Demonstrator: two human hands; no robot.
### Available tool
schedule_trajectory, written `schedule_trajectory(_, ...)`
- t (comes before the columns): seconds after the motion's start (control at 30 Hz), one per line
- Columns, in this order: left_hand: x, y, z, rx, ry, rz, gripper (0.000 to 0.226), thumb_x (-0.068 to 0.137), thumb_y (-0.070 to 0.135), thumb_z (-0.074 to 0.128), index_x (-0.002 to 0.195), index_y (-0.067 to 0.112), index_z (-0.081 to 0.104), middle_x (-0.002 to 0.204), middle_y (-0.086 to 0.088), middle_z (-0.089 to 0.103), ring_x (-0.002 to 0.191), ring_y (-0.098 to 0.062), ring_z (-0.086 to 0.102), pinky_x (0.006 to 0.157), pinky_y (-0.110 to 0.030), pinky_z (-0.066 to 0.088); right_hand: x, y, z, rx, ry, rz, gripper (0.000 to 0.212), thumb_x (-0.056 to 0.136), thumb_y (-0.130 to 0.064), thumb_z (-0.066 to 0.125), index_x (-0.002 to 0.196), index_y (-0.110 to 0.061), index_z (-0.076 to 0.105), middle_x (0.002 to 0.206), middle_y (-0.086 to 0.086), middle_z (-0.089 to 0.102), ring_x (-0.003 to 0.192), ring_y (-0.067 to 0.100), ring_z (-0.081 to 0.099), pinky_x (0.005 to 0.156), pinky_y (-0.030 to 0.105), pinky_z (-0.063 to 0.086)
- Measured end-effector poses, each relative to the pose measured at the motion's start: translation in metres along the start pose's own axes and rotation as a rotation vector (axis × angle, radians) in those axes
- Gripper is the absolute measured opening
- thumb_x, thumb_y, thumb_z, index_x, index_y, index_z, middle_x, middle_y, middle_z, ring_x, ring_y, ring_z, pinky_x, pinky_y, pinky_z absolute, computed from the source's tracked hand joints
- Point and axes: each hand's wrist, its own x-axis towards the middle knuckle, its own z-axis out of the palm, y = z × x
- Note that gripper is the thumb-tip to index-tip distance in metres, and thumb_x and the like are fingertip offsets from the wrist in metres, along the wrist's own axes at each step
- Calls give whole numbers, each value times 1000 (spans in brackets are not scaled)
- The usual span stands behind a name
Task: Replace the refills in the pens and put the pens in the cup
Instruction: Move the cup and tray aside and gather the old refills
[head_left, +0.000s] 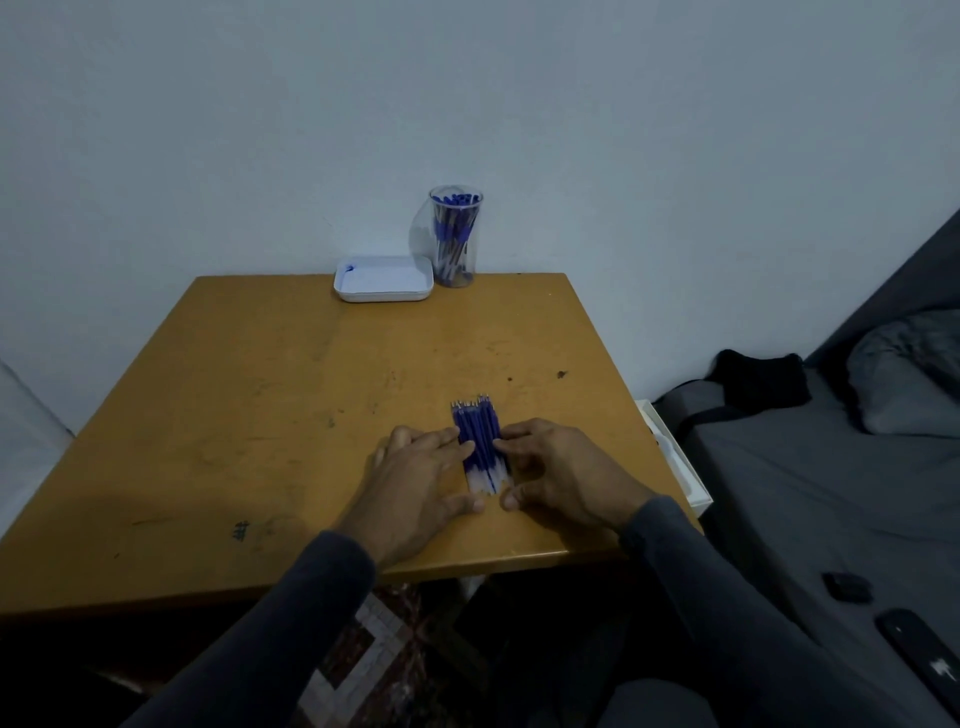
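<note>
Pale bare wall fills the upper half of my view; below it a worn, scuffed wooden table (291, 415) runs from centre frame to the lower edge. Grey bed (810, 493) along the right side with a black cloth (761, 382) on it, two dark gadgets in the lower right corner, too dim for me to identify. Patterned floor shows under the table at bottom centre. White tray (383, 279) sits at the table's far edge, a small blue mark in its upper left corner, can't make out what. Clear cup (455, 235) just right of the tray, packed with blue-capped pens (452, 228) standing upright; count unreadable. Refills (480, 447) lie in a tight bundle right of centre, metal tips pointing away from me, blue ink along most of each tube, clear near ends. Left hand (415, 478) and right hand (561, 475) flank the bundle, fingertips pressing its sides, thumbs near the clear ends; fingers mostly straight, neither hand wrapped around it. Dark sleeves cover both forearms.
</note>
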Motion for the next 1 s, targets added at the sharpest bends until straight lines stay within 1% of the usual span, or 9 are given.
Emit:
schedule_trajectory(0.1,0,-4,0,-21,8,16,72,88,61,63,152,41,36,161,24,27,132,-8,26,114,-37,26,3,-3,3,-26,20,-14,71,87,-32,79,150,-17,50,157,-4,43,140,14,40,107,18,31)
schedule_trajectory(0.17,-1,-7,-1,-39,15,20,73,87,61,64,152,41,35,160,24,26,131,-7,26,113,-35,25,4,-3,5,-71,29,-25,71,88,-39,76,152,-22,48,158,-5,42,139,16,38,112,27,33)
schedule_trajectory(0.23,-1,-9,-2,-56,13,7,75,87,60,64,153,42,33,161,24,24,135,-7,23,114,-36,23,4,-2,7,-137,41,-7,74,89,-49,72,155,-31,42,162,-9,35,138,18,32,113,37,34)
schedule_trajectory(0.3,-2,-11,-2,-51,-1,3,75,88,60,62,154,41,31,163,23,22,140,-6,19,117,-38,20,5,-2,9,-184,43,12,75,89,-56,67,155,-36,38,164,-12,31,142,17,26,114,45,29)
schedule_trajectory(0.4,0,-10,-2,-22,-30,17,71,92,58,58,155,38,31,164,23,19,145,-5,15,118,-39,15,4,-3,11,-221,15,4,71,93,-58,60,156,-36,36,167,-12,27,151,14,18,116,43,19)
schedule_trajectory(0.53,3,-14,-1,-20,-41,28,66,96,55,54,155,37,30,164,24,17,148,-3,11,120,-39,12,6,-5,14,-228,13,-16,68,96,-59,54,156,-34,36,168,-9,24,155,13,12,118,40,13)
schedule_trajectory(0.67,6,-21,1,-26,-26,55,65,98,53,53,156,36,29,164,25,15,149,0,6,119,-36,8,13,-7,18,-252,30,-27,69,96,-61,52,157,-32,36,168,-8,25,156,11,9,119,39,12)
schedule_trajectory(0.8,13,-33,-6,-5,-26,51,65,98,53,52,156,36,28,165,25,14,150,-1,4,120,-37,6,29,-13,20,-245,34,-40,69,97,-59,51,157,-31,35,168,-7,25,156,11,8,119,37,12)
schedule_trajectory(1.0,23,-58,-25,27,-37,-26,65,99,51,51,158,35,26,165,24,12,152,-4,3,121,-40,5,66,-30,23,-231,17,-83,68,99,-56,51,158,-27,33,169,-4,23,157,12,9,123,38,11)
